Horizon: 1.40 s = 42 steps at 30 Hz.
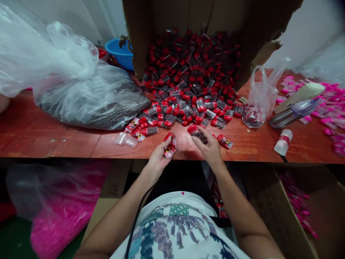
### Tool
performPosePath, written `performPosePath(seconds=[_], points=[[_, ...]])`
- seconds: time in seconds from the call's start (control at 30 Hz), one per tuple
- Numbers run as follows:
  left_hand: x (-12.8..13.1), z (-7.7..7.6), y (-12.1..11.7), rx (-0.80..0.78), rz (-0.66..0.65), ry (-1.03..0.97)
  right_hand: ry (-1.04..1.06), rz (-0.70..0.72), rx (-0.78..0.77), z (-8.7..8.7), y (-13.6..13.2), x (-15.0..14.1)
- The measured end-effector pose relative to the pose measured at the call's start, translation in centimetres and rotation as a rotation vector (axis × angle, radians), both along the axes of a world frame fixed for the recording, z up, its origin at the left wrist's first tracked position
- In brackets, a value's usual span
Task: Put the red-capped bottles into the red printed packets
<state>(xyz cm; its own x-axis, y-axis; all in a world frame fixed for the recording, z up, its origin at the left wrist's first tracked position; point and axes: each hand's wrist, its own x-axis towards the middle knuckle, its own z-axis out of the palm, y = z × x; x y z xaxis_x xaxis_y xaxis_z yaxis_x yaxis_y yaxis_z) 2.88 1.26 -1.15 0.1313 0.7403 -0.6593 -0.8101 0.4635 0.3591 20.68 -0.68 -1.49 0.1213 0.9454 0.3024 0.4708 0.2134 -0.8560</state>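
My left hand (157,161) is closed on a few small red printed packets (169,145), just over the front edge of the red table. To its right, my right hand (211,149) grips a small clear container with a red cap (193,129); dark contents show inside it. The two hands are apart. Beyond them spreads a big heap of similar red-capped containers (199,104). One red printed packet (225,141) lies right of my right hand, and others (132,125) lie to the left beside clear empty caps (126,140).
A cardboard box (250,32) lies open behind the heap. At left sits a clear bag of dark pieces (94,97), with a blue basin (118,52) behind. On the right are a knotted plastic bag (258,97), a purple-lidded bottle (293,111), a white roll (283,142) and pink pieces (323,104).
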Motion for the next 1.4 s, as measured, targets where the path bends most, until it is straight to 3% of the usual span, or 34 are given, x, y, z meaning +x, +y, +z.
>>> performPosePath(seconds=[0.1, 0.2, 0.37, 0.53, 0.77, 0.97, 1.23, 1.4], points=[[0.1, -0.4, 0.1, 0.027, -0.024, 0.008, 0.114, 0.113, -0.017, 0.1, -2.4, -2.7], [0.3, -0.6, 0.0, 0.072, -0.047, 0.029, 0.127, 0.105, -0.015, -0.3, -3.0, -3.7], [0.4, -0.4, -0.6, 0.161, -0.05, 0.077, 0.095, 0.082, -0.019, -0.6, -2.8, -3.4], [0.4, -0.3, -0.8, 0.256, 0.022, 0.209, 0.067, 0.146, -0.022, -0.2, -3.5, -3.5], [0.5, -0.3, -1.3, 0.424, -0.026, 0.283, 0.25, 0.07, -0.112, -0.5, -3.6, -4.0], [0.5, 0.3, -1.4, 0.451, 0.027, 0.359, 0.321, 0.081, -0.192, -0.5, -3.9, -3.6], [0.6, 1.2, -1.9, 0.54, -0.063, 0.399, 0.323, 0.121, -0.111, -0.2, -3.5, -3.1], [0.6, 1.4, -2.2, 0.57, -0.049, 0.491, 0.243, 0.089, -0.051, 0.2, -3.9, -3.1]])
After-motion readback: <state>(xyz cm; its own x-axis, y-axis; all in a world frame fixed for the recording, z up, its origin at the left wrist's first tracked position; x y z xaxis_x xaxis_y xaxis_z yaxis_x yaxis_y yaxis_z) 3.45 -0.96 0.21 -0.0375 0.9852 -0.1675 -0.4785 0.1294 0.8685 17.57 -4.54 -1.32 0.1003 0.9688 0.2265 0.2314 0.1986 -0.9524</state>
